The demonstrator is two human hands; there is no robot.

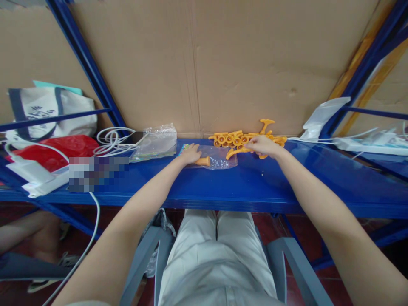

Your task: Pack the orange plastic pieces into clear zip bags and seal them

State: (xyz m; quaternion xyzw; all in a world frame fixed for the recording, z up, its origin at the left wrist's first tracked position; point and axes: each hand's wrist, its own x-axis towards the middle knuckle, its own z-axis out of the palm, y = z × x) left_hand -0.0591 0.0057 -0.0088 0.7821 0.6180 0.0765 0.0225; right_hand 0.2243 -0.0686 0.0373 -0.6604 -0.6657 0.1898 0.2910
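- The right hand [263, 145], just right of the clear bag [223, 162], has its fingers closed around one end of a curved orange piece [235, 152]; with only that end held, the piece could swivel or slip loose.
- The curved piece's free tip lies over the bag's right part, though I cannot tell whether they touch; dragged sideways, it could snag or tear the thin plastic.
- The left hand [190, 154] rests over the bag's left end, fingers slightly bent; whether they grip anything or merely press down, I cannot tell. Too light a press could let the bag slide along the counter [223, 187].
- Another orange piece [203, 161] shows beside those fingers, inside or on top of the bag, I cannot tell which; if loose, it could roll toward the counter's front edge.
- Behind the bag and to its right, the pile of orange pieces [228, 139] looks loosely stacked; a knock from the right hand could topple it.
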